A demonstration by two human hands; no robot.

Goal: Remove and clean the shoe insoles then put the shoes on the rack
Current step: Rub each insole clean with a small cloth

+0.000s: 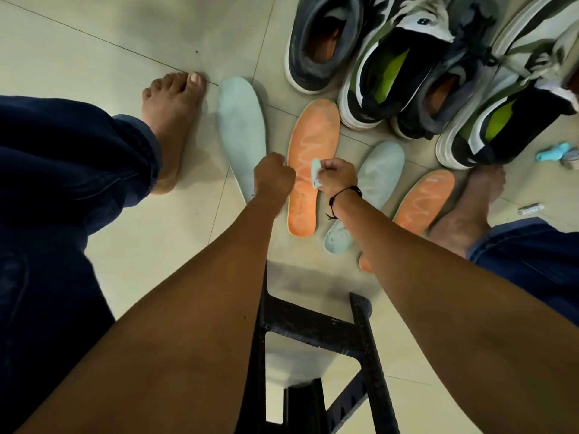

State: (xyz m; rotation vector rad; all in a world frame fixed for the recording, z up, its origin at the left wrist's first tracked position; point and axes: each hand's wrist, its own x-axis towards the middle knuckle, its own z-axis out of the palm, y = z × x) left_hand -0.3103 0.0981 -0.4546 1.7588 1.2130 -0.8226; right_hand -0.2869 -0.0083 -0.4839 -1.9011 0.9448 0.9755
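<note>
Four insoles lay flat on the tile floor (94, 57): pale blue insole (242, 126) at 10 o'clock of the hands, the orange insole (313, 136) right under them, and another blue one (376, 173) and orange one (423, 198) off at 3 o'clock. Left hand (274, 177) was balled up with fingers curled, can't tell if it held anything, while the right hand (336, 177) pinched a small pale wipe (315, 172) against the orange insole. The shoes (407, 73) sat bunched at 1 o'clock.
</note>
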